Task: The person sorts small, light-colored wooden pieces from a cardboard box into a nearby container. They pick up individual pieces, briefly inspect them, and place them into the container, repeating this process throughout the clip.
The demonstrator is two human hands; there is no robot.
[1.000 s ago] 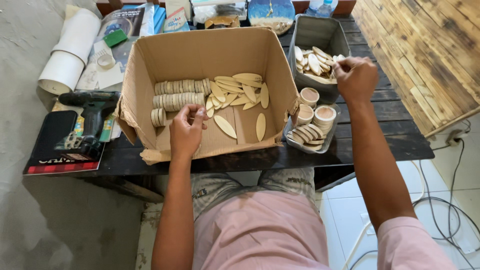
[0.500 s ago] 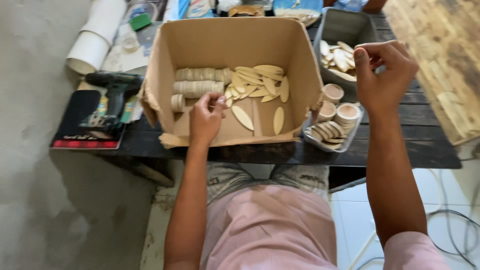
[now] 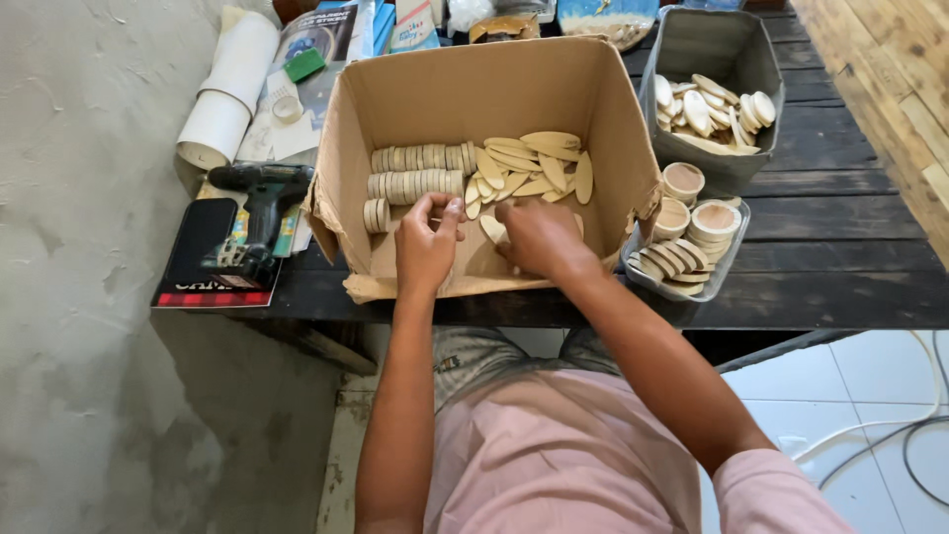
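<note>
Both hands sit low inside the cardboard box (image 3: pixel 494 99): the left hand (image 3: pixel 427 242) has its grip curled nearly closed at the end of the stacked rows, fingertips seemingly pinching a thin wooden piece (too small to be sure), while the right hand (image 3: pixel 539 240) lies palm-down over loose pieces on the box floor, its grip hidden beneath it, so I cannot tell whether it has anything.

Largest first: the dark wooden desk (image 3: pixel 840 257) carries everything. The box holds neat rows of wooden discs (image 3: pixel 417 170) stood on edge, with a loose pile of oval wooden pieces (image 3: pixel 534 163) just beside them. A grey plastic tub (image 3: pixel 712 44) behind right holds more ovals and discs. A small clear tray (image 3: pixel 732 252) at the box's right holds round wooden caps and stacked slices.

Risk, as I judge it: a nudge from either wrist could topple the edge-standing rows, since nothing braces their near ends. The box's torn front flap overhangs the desk edge, and pieces could slide off.
</note>
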